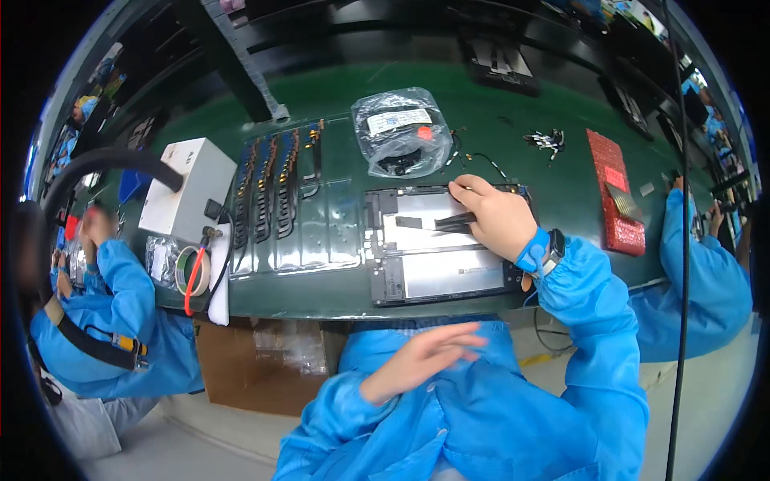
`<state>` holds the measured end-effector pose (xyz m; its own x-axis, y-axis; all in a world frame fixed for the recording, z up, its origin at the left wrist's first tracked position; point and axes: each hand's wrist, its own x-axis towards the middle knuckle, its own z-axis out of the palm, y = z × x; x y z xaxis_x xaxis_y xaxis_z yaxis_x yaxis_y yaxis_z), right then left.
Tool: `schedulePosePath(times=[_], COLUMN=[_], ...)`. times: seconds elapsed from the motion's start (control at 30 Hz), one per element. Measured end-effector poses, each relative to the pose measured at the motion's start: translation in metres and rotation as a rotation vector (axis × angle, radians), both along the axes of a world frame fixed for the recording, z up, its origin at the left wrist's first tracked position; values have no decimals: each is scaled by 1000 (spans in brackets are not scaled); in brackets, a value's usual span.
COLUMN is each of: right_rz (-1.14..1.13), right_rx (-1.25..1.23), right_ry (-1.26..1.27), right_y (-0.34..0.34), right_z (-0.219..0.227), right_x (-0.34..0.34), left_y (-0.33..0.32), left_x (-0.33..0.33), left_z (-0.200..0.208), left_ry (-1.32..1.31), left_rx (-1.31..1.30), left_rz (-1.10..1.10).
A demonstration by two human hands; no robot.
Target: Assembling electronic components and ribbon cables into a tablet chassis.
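Note:
A tablet-like device lies without its cover on the green bench before me, its black frame around silvery metal panels. Over its upper right part, my right hand is closed on what look like black tweezers, their tips pointing left. A short black strip rests on the metal beside the tips. My left hand is off the bench, in front of my body, fingers stretched out and slightly blurred. It holds nothing.
Rows of black flex cables lie in a clear tray, left. Behind the device sits a plastic bag; farther right are loose small cables and red bubble wrap. A white box and tape roll stand left. Co-workers sit either side.

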<state>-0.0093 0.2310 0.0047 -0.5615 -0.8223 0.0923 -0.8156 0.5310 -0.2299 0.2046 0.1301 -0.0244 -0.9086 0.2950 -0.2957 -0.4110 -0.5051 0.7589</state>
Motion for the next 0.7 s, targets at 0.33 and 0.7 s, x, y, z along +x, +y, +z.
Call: schedulePosePath(times=[0.33,0.7], right_rz=[-454,-700], right_rx=[-111,-1339], right_ry=[-196,-992], right_y=[106,87], right_z=[-13,19], right_x=[22,48], left_y=[-61,-64], left_x=[17,-1], left_z=[-7,37], left_ry=[348,496], left_rx=[-1526,-1306], left_rz=[558,740])
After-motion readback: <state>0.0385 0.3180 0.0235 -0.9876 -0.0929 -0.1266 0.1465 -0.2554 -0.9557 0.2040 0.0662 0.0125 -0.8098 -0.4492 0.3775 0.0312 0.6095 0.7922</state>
